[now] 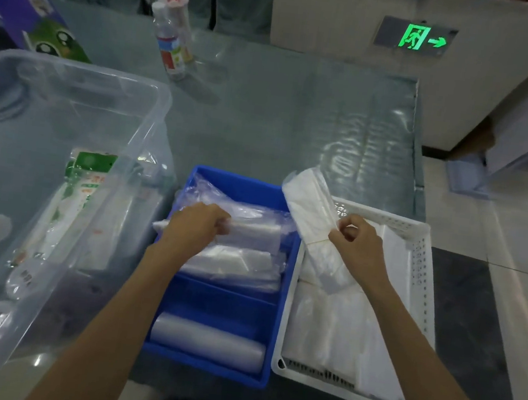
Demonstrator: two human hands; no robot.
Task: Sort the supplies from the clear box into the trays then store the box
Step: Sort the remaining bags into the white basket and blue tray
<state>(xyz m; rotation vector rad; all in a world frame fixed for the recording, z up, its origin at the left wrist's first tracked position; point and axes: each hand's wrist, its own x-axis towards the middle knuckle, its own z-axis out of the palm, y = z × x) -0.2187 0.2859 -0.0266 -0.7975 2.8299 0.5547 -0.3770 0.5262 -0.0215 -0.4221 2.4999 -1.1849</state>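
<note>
Left hand [195, 225], knuckles up, grips clear roll [249, 232] over blue tray [234, 185]; right hand [354, 243], at 3 o'clock, pinches white packet [311, 205].

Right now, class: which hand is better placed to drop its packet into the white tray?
Right hand: it pinches the white packet over the white tray; the left hand is over the blue tray.

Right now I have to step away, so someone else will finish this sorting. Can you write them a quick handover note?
Left hand grips a clear roll over the blue tray. Right hand pinches a white packet above the white basket.
Done: both trays already hold bags and rolls.
Left: the clear box on the left holds a green packet and other supplies; sort those, then store the box.
</note>
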